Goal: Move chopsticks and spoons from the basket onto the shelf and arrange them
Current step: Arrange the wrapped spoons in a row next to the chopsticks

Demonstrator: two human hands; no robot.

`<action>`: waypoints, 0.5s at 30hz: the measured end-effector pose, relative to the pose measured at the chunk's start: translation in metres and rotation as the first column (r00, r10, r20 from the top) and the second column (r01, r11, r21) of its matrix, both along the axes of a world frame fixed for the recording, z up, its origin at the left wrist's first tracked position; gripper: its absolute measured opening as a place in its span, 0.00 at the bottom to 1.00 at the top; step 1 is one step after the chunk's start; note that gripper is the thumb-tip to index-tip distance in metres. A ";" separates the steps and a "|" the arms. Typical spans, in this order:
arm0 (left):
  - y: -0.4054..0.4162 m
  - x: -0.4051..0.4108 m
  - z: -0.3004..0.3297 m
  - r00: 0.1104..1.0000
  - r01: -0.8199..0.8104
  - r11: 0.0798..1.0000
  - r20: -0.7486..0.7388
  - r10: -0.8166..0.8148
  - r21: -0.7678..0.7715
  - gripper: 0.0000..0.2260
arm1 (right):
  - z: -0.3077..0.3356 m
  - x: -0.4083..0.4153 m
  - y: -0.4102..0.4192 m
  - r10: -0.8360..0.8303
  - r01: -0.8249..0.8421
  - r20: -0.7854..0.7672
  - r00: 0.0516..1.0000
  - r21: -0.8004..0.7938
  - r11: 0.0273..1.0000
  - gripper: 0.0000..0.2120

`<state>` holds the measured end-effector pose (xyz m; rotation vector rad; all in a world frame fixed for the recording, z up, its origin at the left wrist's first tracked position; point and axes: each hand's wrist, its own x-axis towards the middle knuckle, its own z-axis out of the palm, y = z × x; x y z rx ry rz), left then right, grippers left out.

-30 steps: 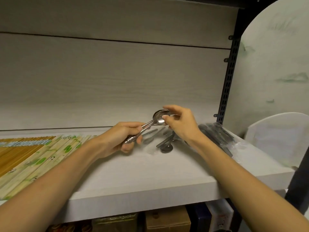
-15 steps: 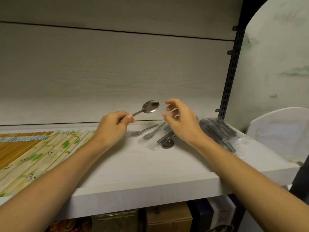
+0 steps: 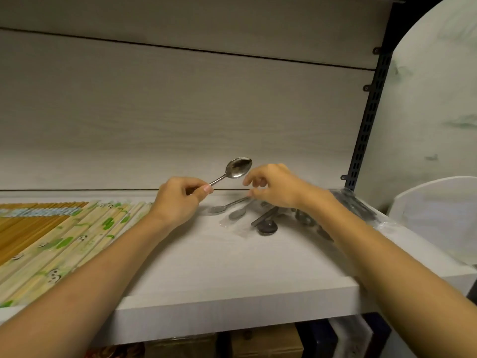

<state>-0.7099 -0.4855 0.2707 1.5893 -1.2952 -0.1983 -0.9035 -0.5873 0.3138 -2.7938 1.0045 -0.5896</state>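
Head view looks down on a pale shelf (image 3: 232, 270) whose front edge runs across the lower part of the frame; a broad bare strip lies between that edge and the things farther back. Toward the left edge, wrapped chopsticks (image 3: 59, 236) lie side by side in rows, slanting toward the back wall. Near the back, right of centre, loose spoons (image 3: 242, 210) lie scattered, some in clear wrap, and a bundle of dark cutlery in plastic (image 3: 353, 205) sits at the right end beside the black upright post (image 3: 366, 120). The left hand (image 3: 178, 200) holds a metal spoon (image 3: 238, 167) above the shelf, its fingers curled round the handle with the thumb pressed on top; the bowl points up and right, toward the back wall. The right hand (image 3: 278, 187) hovers just right of that bowl, over the scattered spoons, its fingers loosely curled; whether they pinch anything cannot be told. Below the shelf, cardboard boxes (image 3: 265, 339) show.
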 end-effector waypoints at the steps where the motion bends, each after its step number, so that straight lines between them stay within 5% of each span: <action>1: -0.001 -0.002 -0.001 0.999 0.049 0.999 0.007 -0.049 0.015 0.06 | 0.004 -0.010 0.003 -0.012 0.012 0.003 1.000 -0.015 1.000 0.06; 6: -0.008 -0.005 -0.006 0.980 0.197 0.980 -0.012 -0.196 0.036 0.06 | 0.000 -0.049 0.033 0.072 -0.078 0.032 0.997 0.244 0.967 0.10; 9: -0.008 -0.009 -0.005 0.973 0.231 0.970 -0.027 -0.229 0.073 0.05 | -0.017 -0.060 0.043 0.102 -0.090 -0.081 0.992 0.133 0.987 0.12; 15: 0.004 -0.025 0.000 0.898 0.418 0.905 -0.187 -0.398 0.082 0.07 | -0.033 -0.066 0.053 0.147 -0.149 -0.035 0.988 -0.044 0.988 0.06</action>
